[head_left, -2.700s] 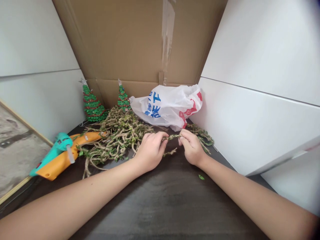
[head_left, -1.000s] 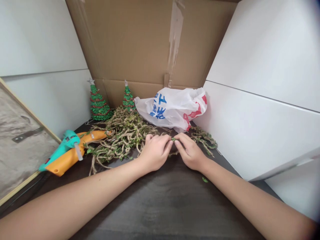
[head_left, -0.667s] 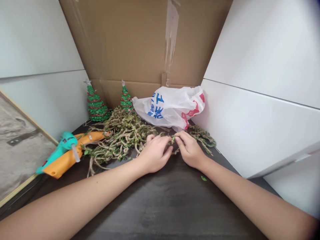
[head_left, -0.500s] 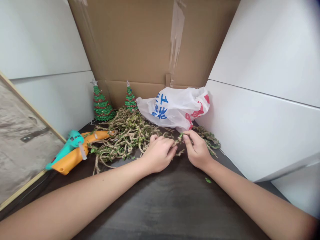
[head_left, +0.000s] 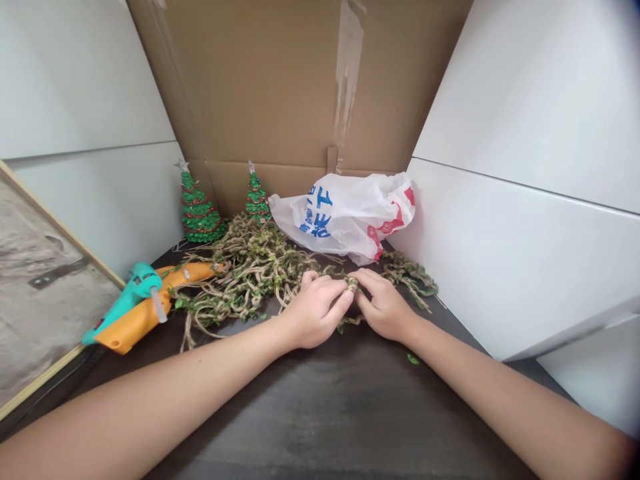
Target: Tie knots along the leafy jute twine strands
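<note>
My left hand [head_left: 320,310] is closed with thumb and fingers pinching a piece of knotted twine garland [head_left: 353,285] that has small green leaves. From the other side, my right hand [head_left: 383,303] closes its fingers on the same piece, and the two hands nearly touch. A short end of the garland hangs below, between them, just over the dark table [head_left: 320,407]. Directly behind my left hand spreads a tangled heap of leafy twine [head_left: 250,267]. A smaller bunch of it [head_left: 413,273] lies behind my right hand.
Two small green Christmas trees [head_left: 200,210] stand at the back left. A white plastic bag [head_left: 345,213] lies behind the heap. At left, a teal glue gun [head_left: 127,297] rests by an orange tool [head_left: 140,320]. A loose leaf [head_left: 413,359] lies near my right wrist. White panels and cardboard [head_left: 270,87] enclose the table.
My right hand has moved left, up against my left hand, and its fingers now meet on the garland piece. The whole view has shifted slightly.
</note>
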The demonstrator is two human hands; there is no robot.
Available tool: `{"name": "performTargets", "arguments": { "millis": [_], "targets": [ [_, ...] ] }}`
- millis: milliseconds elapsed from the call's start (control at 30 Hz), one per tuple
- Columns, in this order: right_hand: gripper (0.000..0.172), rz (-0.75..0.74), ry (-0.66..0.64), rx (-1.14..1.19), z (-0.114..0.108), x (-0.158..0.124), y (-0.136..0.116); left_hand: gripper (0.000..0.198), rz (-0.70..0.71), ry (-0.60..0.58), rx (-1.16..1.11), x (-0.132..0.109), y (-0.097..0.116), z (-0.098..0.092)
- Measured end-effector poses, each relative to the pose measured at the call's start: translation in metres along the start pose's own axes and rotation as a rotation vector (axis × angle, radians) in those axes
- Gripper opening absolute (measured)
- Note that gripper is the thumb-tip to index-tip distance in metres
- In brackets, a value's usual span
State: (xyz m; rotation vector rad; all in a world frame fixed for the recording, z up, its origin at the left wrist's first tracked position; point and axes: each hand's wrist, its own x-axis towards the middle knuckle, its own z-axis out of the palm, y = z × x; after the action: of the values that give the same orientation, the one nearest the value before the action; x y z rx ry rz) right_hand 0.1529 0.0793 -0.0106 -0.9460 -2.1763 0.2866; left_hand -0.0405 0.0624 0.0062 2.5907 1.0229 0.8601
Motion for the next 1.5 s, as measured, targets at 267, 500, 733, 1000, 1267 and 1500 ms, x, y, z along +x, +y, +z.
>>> {"name": "performTargets", "arguments": {
  "millis": [267, 500, 733, 1000, 1267, 1500],
  "targets": [
    [0.019, -0.012, 0.042, 0.019, -0.0015, -0.0006, -0.0019, 0.027, -0.177, 0.078, 0.131, -0.0003, 0.0016, 0.0019],
    [0.017, 0.034, 0.043, -0.023, 0.0010, -0.0010, -0.0027, 0.024, -0.243, 0.113, 0.137, 0.0017, -0.0006, 0.0029],
    [0.018, 0.029, 0.048, -0.068, 0.0006, -0.0003, -0.0040, 0.033, -0.229, 0.101, 0.167, 0.0008, -0.0022, 0.0031],
    [0.024, 0.052, 0.113, 0.007, 0.0017, 0.0006, -0.0007, 0.024, -0.241, 0.093, 0.214, 0.0019, 0.0000, 0.0030],
    [0.024, 0.029, 0.052, -0.005, 0.0015, -0.0006, 0.0019, 0.026, -0.248, 0.115, 0.195, 0.0014, -0.0027, 0.0044],
    [0.014, 0.010, -0.028, -0.043, -0.0024, -0.0004, -0.0054, 0.024, -0.204, 0.143, 0.093, 0.0014, -0.0043, 0.0055]
  ]
}}
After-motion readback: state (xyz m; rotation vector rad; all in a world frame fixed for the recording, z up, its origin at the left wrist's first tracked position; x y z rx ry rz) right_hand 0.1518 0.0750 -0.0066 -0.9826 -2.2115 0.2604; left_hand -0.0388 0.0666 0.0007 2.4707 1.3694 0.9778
